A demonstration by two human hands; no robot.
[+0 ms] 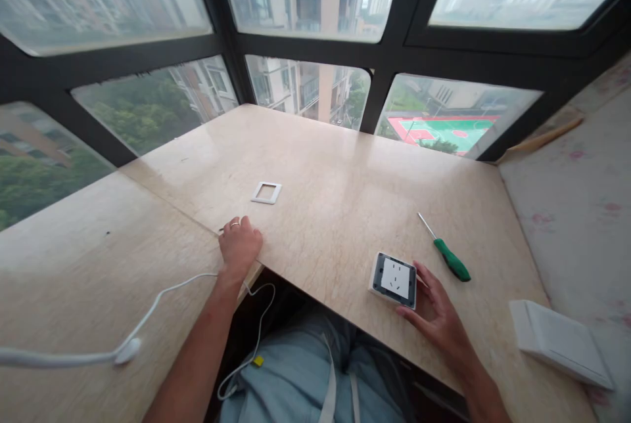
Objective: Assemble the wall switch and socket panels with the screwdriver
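My right hand (438,314) has its thumb and fingers at the right side of a white wall socket (395,278), thumb at the near edge and a finger at the far corner. The socket lies face up in its box, with the dark grey surround around its white face uncovered. My left hand (240,244) rests on the tabletop with curled fingers and a ring on one. A tiny dark tip shows at its fingertips; I cannot make out what it is. Beyond that hand lies a white square frame (255,198), flat on the surface.
A green-handled screwdriver (451,260) lies right of the socket. At the far right stands a white box-like object (562,341) by the wall. A white cable (162,295) runs across the left side and over the front edge. Windows (305,91) border the back.
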